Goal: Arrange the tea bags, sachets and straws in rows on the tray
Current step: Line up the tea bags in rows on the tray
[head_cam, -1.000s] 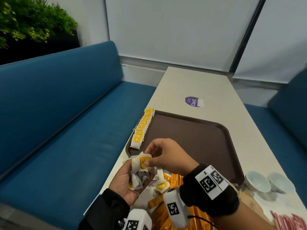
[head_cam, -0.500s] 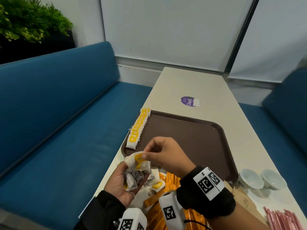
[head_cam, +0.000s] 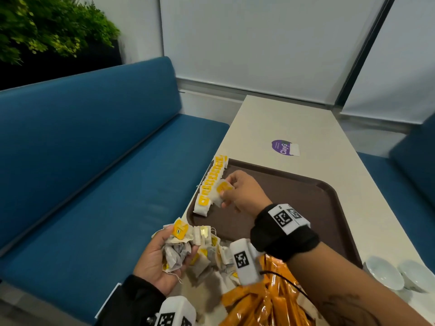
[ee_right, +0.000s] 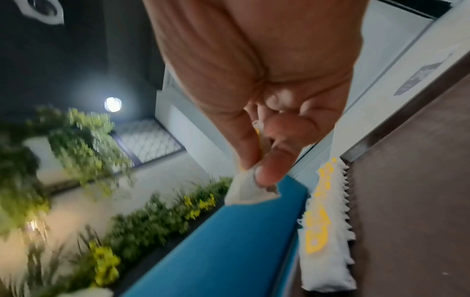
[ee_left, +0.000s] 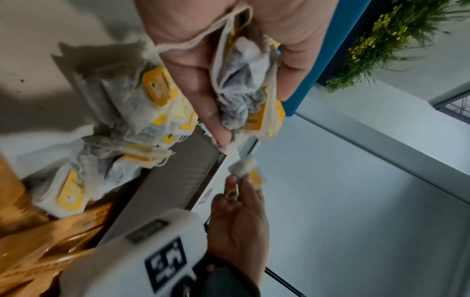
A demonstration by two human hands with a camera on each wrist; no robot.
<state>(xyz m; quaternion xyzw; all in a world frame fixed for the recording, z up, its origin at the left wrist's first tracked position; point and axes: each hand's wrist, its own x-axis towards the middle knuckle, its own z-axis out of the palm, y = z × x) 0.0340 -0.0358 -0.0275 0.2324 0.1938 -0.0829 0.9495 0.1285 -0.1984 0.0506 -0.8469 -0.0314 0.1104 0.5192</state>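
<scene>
Your right hand (head_cam: 244, 194) pinches one white paper tea bag with a yellow tag (head_cam: 221, 191) between the thumb and the fingertips (ee_right: 267, 172), and holds it just above the near end of the row of white tea bags with yellow tags (head_cam: 210, 184). This row lies along the left edge of the dark brown plastic tray (head_cam: 294, 203), and the bags in it overlap one another. In the right wrist view the same row (ee_right: 325, 221) is seen beside the held bag (ee_right: 248, 193).

Your left hand (head_cam: 160, 257) is palm up near the front left corner of the tray, and its fingers are curled around a crumpled bunch of tea bags (head_cam: 181, 248). More loose tea bags (ee_left: 122, 112) lie in a heap on the pale cream table (head_cam: 306, 128), between this hand and the tray. Near you on the table is a shiny orange foil packet with sachets (head_cam: 266, 300). Two small white ceramic bowls (head_cam: 397, 274) stand on the table to the right of the tray.
</scene>
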